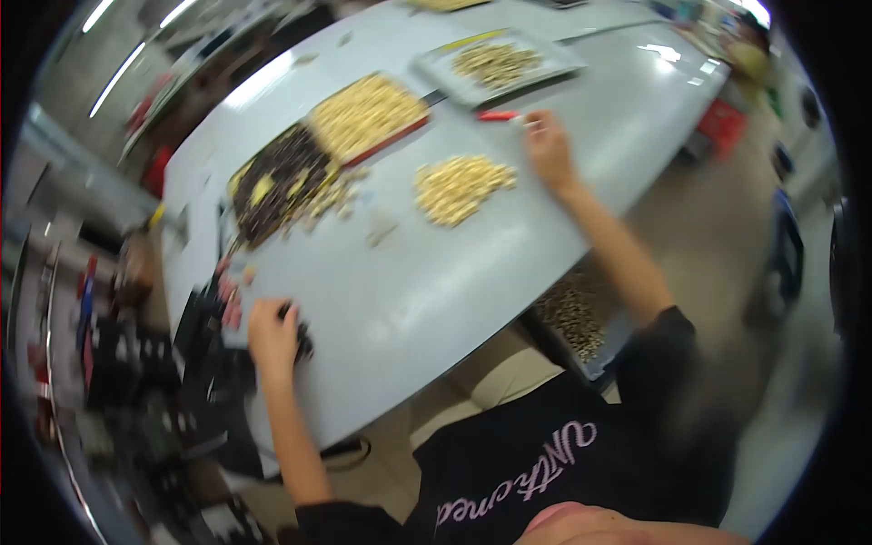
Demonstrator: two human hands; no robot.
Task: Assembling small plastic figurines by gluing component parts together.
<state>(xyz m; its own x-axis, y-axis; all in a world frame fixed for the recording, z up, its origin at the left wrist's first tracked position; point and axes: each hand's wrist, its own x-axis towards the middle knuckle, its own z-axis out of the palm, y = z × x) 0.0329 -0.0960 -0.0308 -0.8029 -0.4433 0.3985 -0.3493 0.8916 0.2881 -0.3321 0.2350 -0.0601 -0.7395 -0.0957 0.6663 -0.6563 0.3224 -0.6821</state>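
Note:
My right hand (pixel 550 153) is stretched over the far right part of the table, its fingers closed at the pale end of a slim red stick-shaped thing (pixel 498 115). Blur hides the exact kind of that thing. A loose pile of pale yellow pieces (pixel 459 189) lies on the tabletop to the left of this hand. At the table's left side, my left hand (pixel 271 334) is curled, with something small and dark at its fingertips. Several small black pieces (pixel 305 341) lie against the right side of that hand.
Across the grey-white table (pixel 409 300) stand a tray of pale pieces (pixel 371 113), a tray of dark pieces (pixel 280 182) and a white tray (pixel 554 68) with a beige heap. Pink pieces (pixel 232 304) lie near the left edge. Below the table's near edge sits a bin of brownish bits (pixel 574 313).

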